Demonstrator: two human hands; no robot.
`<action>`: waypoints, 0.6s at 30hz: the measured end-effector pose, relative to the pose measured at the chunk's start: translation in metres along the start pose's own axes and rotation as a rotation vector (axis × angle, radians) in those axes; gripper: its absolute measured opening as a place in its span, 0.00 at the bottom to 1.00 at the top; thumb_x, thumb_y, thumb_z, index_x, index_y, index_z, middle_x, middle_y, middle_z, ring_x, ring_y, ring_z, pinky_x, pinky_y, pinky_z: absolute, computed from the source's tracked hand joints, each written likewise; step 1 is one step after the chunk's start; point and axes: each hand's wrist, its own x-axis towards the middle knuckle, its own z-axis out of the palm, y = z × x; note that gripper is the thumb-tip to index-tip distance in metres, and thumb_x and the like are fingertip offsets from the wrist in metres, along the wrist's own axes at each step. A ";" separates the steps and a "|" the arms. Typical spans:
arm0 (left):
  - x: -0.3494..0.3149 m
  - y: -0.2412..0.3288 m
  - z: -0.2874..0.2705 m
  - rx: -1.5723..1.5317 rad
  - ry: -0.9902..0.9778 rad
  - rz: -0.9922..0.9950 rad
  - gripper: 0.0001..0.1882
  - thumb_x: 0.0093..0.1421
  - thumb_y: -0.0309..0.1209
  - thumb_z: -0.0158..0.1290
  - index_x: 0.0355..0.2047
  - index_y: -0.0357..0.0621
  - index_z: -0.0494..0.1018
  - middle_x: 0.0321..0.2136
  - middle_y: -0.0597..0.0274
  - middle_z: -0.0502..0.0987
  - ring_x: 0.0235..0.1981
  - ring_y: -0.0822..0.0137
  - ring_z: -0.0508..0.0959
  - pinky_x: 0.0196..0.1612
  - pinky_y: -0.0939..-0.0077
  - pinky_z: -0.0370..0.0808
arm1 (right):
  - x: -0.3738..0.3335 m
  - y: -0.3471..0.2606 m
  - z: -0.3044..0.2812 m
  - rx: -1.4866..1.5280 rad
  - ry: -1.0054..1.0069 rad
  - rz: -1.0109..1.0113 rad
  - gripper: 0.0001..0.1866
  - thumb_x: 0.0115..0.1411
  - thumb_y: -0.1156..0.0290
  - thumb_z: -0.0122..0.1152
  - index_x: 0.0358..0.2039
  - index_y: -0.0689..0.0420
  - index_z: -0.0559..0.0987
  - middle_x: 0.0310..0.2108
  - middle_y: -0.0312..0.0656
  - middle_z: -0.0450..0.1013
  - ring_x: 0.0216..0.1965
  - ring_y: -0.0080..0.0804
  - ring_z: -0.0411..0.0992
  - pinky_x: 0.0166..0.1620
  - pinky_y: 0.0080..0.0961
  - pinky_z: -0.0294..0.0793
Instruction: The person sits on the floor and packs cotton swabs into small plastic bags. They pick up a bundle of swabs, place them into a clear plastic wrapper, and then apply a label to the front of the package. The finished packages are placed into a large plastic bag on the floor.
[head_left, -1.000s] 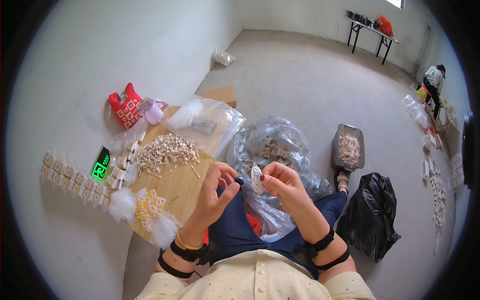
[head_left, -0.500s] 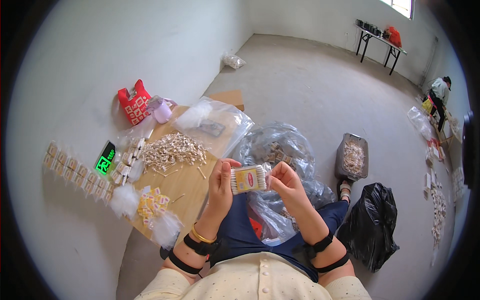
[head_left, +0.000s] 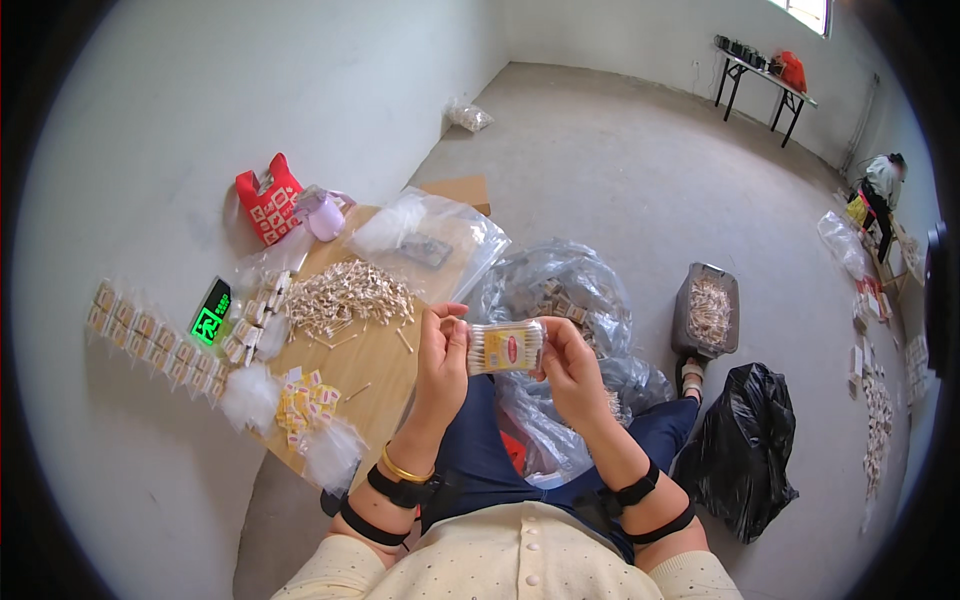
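Observation:
Between my two hands is a small clear packet of cotton swabs [head_left: 505, 347] with a yellow card inside, held level above my lap. My left hand [head_left: 444, 352] grips its left end, thumb on the front. At the right end, the fingers of my right hand [head_left: 567, 363] pinch the plastic. On the wooden table [head_left: 392, 385] to my left lies a heap of loose cotton swabs [head_left: 350, 297]. Nearer me are a pile of yellow cards [head_left: 305, 402] and thin clear plastic bags [head_left: 332, 455].
Beyond my knees sits a large clear bag [head_left: 555, 290] of packets. A grey bin [head_left: 706, 310] of swabs and a black bag [head_left: 745, 450] stand on the right. A purple jug [head_left: 322, 217] and red bag [head_left: 268, 200] are at the table's back. Another person [head_left: 880, 195] bends far right.
My right fingers have shifted from the packet's loose plastic end to close against its right edge. The packet has moved slightly right and now lies more level.

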 end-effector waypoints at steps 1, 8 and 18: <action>0.000 -0.004 0.001 -0.013 0.025 0.023 0.07 0.69 0.27 0.43 0.46 0.41 0.63 0.27 0.69 0.66 0.27 0.80 0.65 0.27 0.84 0.63 | -0.001 0.000 0.002 -0.044 0.000 -0.017 0.13 0.66 0.80 0.40 0.49 0.62 0.70 0.30 0.35 0.70 0.28 0.17 0.67 0.32 0.16 0.69; -0.009 0.011 0.008 0.393 0.064 0.271 0.07 0.68 0.26 0.43 0.44 0.39 0.61 0.24 0.65 0.65 0.23 0.76 0.66 0.28 0.81 0.65 | 0.003 -0.002 0.003 0.058 0.037 0.069 0.14 0.71 0.63 0.45 0.45 0.60 0.71 0.29 0.34 0.70 0.27 0.17 0.66 0.31 0.16 0.69; -0.006 0.005 0.008 -0.131 -0.010 -0.065 0.13 0.71 0.37 0.43 0.33 0.41 0.65 0.17 0.73 0.63 0.16 0.81 0.60 0.20 0.84 0.57 | 0.008 0.003 0.018 -0.124 0.197 -0.030 0.14 0.71 0.61 0.46 0.38 0.60 0.70 0.21 0.36 0.66 0.21 0.18 0.63 0.25 0.19 0.62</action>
